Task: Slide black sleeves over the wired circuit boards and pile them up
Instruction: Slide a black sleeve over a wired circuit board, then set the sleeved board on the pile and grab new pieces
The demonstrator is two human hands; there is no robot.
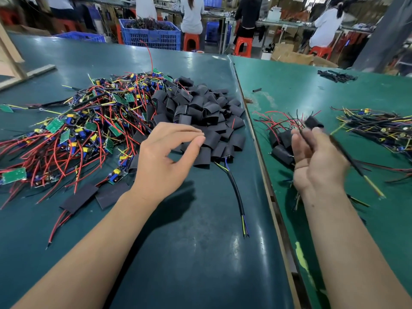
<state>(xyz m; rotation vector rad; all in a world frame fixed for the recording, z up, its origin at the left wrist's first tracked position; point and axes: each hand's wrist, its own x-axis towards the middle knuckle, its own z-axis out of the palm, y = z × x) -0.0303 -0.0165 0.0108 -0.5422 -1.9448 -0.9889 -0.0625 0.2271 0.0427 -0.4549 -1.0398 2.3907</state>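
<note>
Here the left hand (pixel 165 157) hovers, fingers loosely curled and holding nothing, just before the heap of black sleeves (pixel 200 121). The right hand (pixel 318 159) grips a sleeved board (pixel 313 123) by its wires, beside the finished pile (pixel 282 143).

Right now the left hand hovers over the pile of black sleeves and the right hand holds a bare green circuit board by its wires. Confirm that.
Not quite. The head view shows the left hand over the pile of black sleeves, as stated, but the right hand holds a sleeved circuit board, its board already covered in black, by its wires. The bare green boards lie in the tangled heap of wired circuit boards.
</note>
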